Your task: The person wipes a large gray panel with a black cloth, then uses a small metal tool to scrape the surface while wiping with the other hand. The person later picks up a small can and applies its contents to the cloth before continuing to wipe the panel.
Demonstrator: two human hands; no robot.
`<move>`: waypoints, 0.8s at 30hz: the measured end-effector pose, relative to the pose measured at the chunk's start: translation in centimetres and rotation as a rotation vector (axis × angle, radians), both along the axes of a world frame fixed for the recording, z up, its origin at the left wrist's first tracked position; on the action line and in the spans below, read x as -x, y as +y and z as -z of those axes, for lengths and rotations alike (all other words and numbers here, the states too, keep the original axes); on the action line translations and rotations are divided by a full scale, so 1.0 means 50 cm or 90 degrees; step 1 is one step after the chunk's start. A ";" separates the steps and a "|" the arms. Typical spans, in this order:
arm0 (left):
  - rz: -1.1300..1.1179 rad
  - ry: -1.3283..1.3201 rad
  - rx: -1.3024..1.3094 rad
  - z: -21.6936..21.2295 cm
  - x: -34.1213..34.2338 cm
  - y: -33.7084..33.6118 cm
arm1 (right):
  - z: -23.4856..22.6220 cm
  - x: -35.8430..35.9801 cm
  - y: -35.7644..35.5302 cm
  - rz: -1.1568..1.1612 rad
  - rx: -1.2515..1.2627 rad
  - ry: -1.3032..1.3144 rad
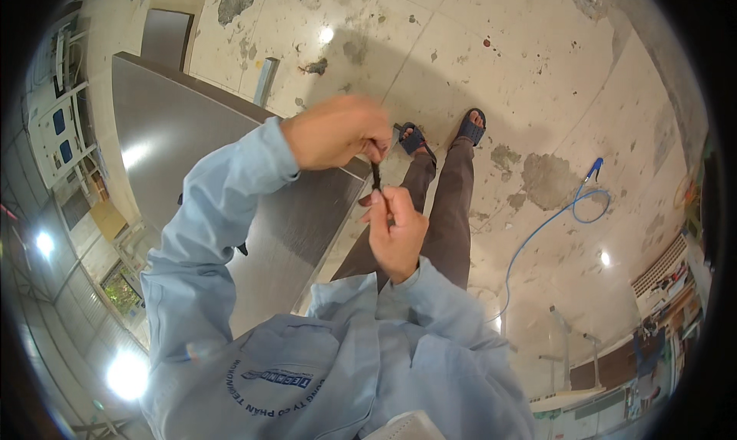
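In front of my body, both hands are at a short, thin, dark stick-like piece (pixel 376 176); its exact kind is too small to make out. My left hand (pixel 338 133), somewhat blurred, pinches the piece at its upper end. Just below, my right hand (pixel 398 231) has its fingertips closed on the lower end. Beneath my left forearm lies a large brushed-metal panel (pixel 180 125) with a flat, shiny top. Its corner comes close to my hands.
A smaller metal piece (pixel 166 39) and a short metal bar (pixel 266 82) are beyond the panel. On the right, an air blow gun (pixel 594 168) lies on the stained floor with its blue hose (pixel 530 239) curling toward me. Shelving with tools (pixel 668 286) stands at far right.
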State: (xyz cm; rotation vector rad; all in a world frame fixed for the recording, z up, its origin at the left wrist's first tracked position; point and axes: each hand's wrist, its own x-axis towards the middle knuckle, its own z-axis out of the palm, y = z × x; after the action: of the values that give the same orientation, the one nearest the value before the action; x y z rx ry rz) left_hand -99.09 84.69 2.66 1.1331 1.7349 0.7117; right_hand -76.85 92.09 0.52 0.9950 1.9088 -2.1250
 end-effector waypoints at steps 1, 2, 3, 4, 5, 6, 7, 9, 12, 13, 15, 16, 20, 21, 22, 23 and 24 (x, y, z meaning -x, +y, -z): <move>-0.002 -0.010 0.028 -0.004 0.000 -0.003 | 0.001 0.001 -0.002 -0.001 0.024 0.034; 0.027 -0.017 0.005 -0.010 0.004 -0.008 | -0.002 0.001 -0.005 0.013 0.033 0.074; 0.047 -0.023 -0.004 -0.010 0.003 -0.007 | -0.001 0.002 -0.006 0.017 0.067 0.140; 0.047 -0.038 -0.064 -0.021 0.004 -0.013 | -0.006 0.000 -0.007 0.026 0.102 0.230; 0.043 -0.032 -0.012 -0.015 0.003 -0.006 | -0.005 0.001 -0.006 0.039 0.060 0.205; 0.022 -0.018 -0.015 -0.013 0.001 -0.001 | -0.007 0.001 -0.003 0.039 0.039 0.120; 0.006 -0.004 -0.028 -0.012 0.005 0.005 | -0.006 0.001 0.000 0.044 0.017 0.068; -0.003 -0.036 0.000 -0.012 0.008 0.016 | -0.004 0.004 0.011 0.037 0.007 0.006; 0.018 -0.014 0.005 -0.036 0.014 0.008 | 0.008 0.012 0.032 -0.042 0.072 0.134; 0.043 0.008 0.051 -0.043 0.012 0.006 | 0.010 0.017 0.042 -0.068 0.038 0.118; -0.030 0.043 -0.009 -0.045 0.004 -0.007 | 0.018 0.023 0.059 -0.087 -0.003 0.225; -0.077 0.076 -0.055 -0.045 -0.001 -0.018 | 0.022 0.024 0.065 -0.116 -0.024 0.140; -0.146 0.011 0.072 -0.020 -0.014 -0.043 | 0.030 0.033 0.095 -0.174 -0.040 0.127; -0.130 -0.001 0.072 -0.029 -0.016 -0.054 | 0.030 0.035 0.100 -0.187 -0.004 0.150; -0.136 -0.012 0.046 -0.033 -0.018 -0.060 | 0.029 0.040 0.106 -0.180 0.036 0.224; -0.131 0.002 0.064 -0.037 -0.023 -0.062 | 0.027 0.043 0.109 -0.211 0.032 0.161; -0.146 0.015 0.054 -0.045 -0.029 -0.065 | 0.025 0.049 0.114 -0.222 0.030 0.148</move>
State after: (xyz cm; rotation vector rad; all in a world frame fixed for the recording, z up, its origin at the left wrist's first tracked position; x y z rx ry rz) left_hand -97.66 81.44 4.91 0.8967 1.9163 0.7563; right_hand -79.31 97.77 -0.72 0.3805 1.9446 -2.1368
